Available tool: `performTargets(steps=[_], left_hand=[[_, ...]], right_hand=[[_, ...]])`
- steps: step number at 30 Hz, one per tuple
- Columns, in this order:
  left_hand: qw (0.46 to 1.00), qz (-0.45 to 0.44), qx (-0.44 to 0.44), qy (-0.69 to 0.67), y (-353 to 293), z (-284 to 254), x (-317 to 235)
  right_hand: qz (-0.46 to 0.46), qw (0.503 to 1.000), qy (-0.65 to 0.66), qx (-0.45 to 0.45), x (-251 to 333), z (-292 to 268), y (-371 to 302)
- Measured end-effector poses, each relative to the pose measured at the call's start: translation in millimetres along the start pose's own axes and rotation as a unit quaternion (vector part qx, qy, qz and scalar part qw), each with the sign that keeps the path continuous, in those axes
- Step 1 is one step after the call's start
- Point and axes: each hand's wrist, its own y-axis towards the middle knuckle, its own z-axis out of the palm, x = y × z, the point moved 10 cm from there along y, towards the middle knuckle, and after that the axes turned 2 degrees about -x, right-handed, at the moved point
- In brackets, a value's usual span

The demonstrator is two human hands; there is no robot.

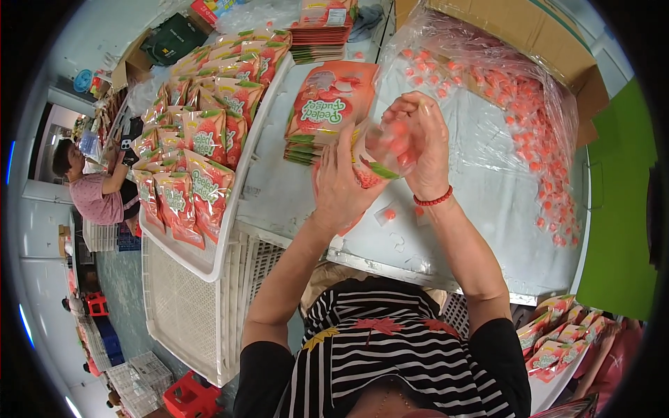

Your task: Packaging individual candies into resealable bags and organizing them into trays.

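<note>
Above pale table (467,226), left hand (336,184) grips red pouch (369,177), partly hidden behind fingers; right hand (426,143) curls beside it, against blurred wrapped candies (396,134), can't tell whether gripping them.

Red stool (189,398) on green floor (118,279); dark bag (173,40).

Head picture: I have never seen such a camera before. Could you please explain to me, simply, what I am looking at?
There is no machine here, only a person's bare hands. The camera sits on the person's head, looking down; its wide lens bends straight edges.

The left hand holds a red-and-green pouch. The right hand is cupped beside blurred red pieces near the pouch.

On the table lie stacked pouches and, to the right, scattered wrapped red pieces. A white tray at left holds plump pouches.
</note>
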Motion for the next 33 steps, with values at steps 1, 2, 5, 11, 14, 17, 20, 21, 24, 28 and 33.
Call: performTargets(steps=[1, 2, 5, 11, 14, 17, 20, 21, 24, 28, 33], left_hand=[[1.0, 0.0, 0.008, -0.003, 1, 3, 0], [1.0, 0.001, 0.017, -0.006, 1, 7, 0], [1.0, 0.017, -0.007, -0.008, 2, 5, -4], [1.0, 0.012, 0.015, -0.012, 0, 12, -5], [0.999, 0.016, 0.018, -0.024, 0, 14, -8], [0.999, 0.026, 0.004, -0.028, -2, 11, -7], [0.999, 0.033, 0.013, -0.038, -2, 13, -10], [0.999, 0.033, 0.014, -0.04, -3, 13, -10], [0.995, -0.004, 0.046, -0.087, -3, 17, -2], [0.992, -0.014, -0.02, -0.12, 2, -12, 5], [0.992, 0.021, -0.12, 0.033, -14, -70, 2]], right_hand=[[-0.005, 1.0, -0.002, -0.003, 2, 0, 0], [-0.009, 1.0, -0.004, -0.007, 4, 0, -1], [-0.053, 0.992, -0.115, -0.017, 9, -3, -5], [-0.076, 0.953, -0.292, -0.01, 16, 7, -3], [-0.093, 0.939, -0.332, 0.003, 23, 19, -10], [-0.01, 0.969, -0.248, 0.003, 2, 5, -4], [-0.048, 0.926, -0.373, 0.022, 10, 10, 0], [-0.047, 0.926, -0.374, 0.021, 11, 11, 1], [-0.033, 0.955, -0.29, 0.055, 15, 22, 2], [-0.09, 0.957, -0.273, 0.027, 43, 7, -7], [-0.05, 0.819, -0.57, -0.032, 28, -93, -43]])
